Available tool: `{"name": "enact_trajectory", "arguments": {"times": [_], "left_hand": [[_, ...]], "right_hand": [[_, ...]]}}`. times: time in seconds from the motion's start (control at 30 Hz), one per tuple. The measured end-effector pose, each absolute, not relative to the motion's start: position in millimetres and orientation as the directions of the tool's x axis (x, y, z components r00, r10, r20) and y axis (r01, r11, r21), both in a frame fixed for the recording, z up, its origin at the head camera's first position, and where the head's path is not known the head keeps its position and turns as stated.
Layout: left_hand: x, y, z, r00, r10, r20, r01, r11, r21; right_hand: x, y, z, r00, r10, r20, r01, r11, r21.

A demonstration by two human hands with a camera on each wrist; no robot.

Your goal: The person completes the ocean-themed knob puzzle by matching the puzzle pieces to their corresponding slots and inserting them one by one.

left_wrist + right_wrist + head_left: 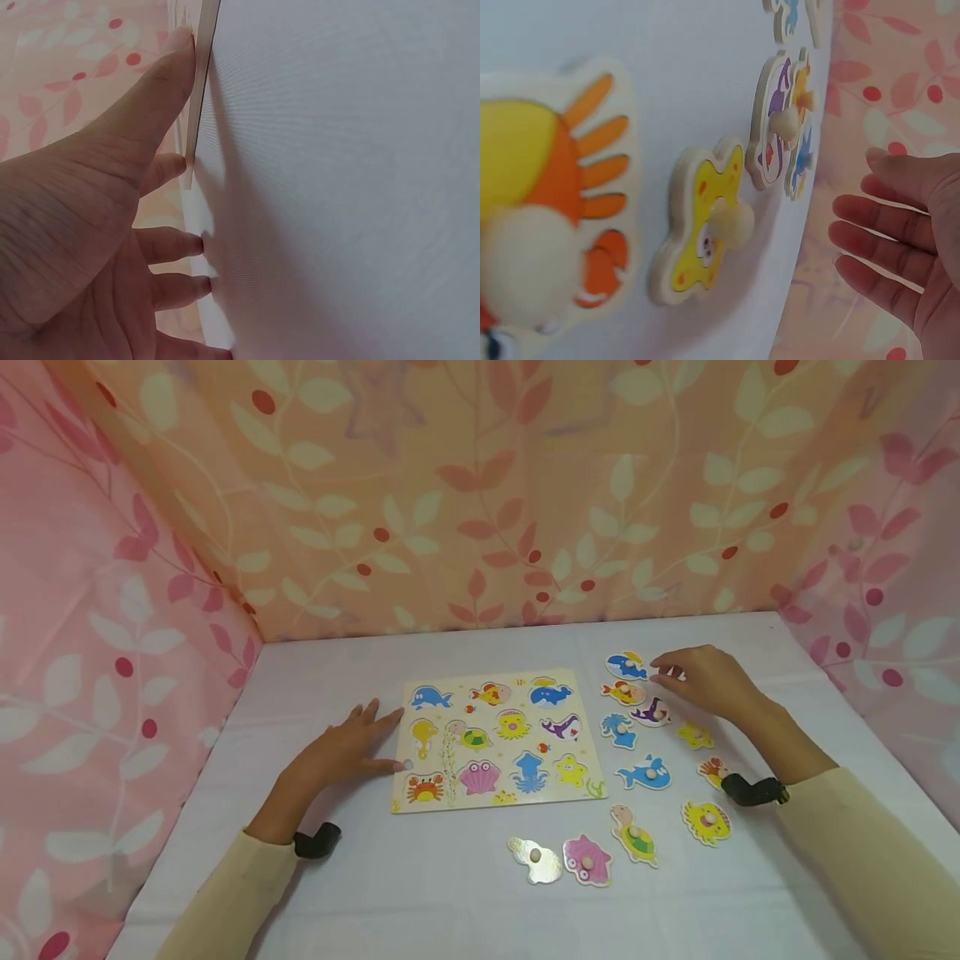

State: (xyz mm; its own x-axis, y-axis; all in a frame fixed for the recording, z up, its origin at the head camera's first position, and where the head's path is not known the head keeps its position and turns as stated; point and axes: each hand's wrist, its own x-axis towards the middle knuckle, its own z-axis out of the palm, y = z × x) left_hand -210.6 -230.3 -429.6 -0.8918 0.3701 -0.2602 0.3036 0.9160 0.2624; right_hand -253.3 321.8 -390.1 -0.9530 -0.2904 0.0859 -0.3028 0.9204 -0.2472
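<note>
My left hand (341,747) rests at the left side of a wooden sea-animal puzzle board (472,681), thumb and index finger touching its edge. In the left wrist view the thumb (161,86) lies against the board's edge (201,82) and the other fingers spread over the cloth. My right hand (705,681) hovers at the far right, its loosely bent fingers holding nothing. Its fingertips are right beside the blue whale piece (622,669), which has a round wooden knob. Close by lie a red-and-yellow fish piece (617,694) and a purple shark piece (647,712).
More knobbed pieces lie right of the board: a squid (615,727), a star (693,732), a dolphin (641,776), a crab (708,767) and an octopus (701,829). A turtle (640,847), a pink shell (592,878) and a shiny seahorse-shaped piece (547,867) lie nearer the front. Floral curtains (480,510) enclose the table.
</note>
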Motion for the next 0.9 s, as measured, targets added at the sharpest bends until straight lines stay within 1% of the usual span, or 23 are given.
{"name": "enact_trajectory", "arguments": {"times": [0.2, 0.43, 0.63, 0.9], "left_hand": [[-209.1, -231.2, -431.0, -0.896, 0.354, -0.268, 0.277, 0.917, 0.287], [-206.7, -230.3, -432.6, -0.898, 0.35, -0.266, 0.271, 0.917, 0.292], [-205.6, -230.6, -429.5, -0.9, 0.364, -0.24, 0.288, 0.909, 0.299], [-205.3, -231.3, -431.6, -0.901, 0.347, -0.26, 0.26, 0.912, 0.318]], "right_hand": [[-276.0, 318.7, -388.0, -0.954, -0.285, 0.09, -0.298, 0.928, -0.225], [-295.4, 316.6, -395.1, -0.962, -0.271, 0.016, -0.266, 0.93, -0.253], [-304.0, 309.6, -399.8, -0.966, -0.256, -0.027, -0.239, 0.932, -0.272], [-309.7, 304.4, -406.4, -0.968, -0.245, -0.054, -0.222, 0.936, -0.274]]}}
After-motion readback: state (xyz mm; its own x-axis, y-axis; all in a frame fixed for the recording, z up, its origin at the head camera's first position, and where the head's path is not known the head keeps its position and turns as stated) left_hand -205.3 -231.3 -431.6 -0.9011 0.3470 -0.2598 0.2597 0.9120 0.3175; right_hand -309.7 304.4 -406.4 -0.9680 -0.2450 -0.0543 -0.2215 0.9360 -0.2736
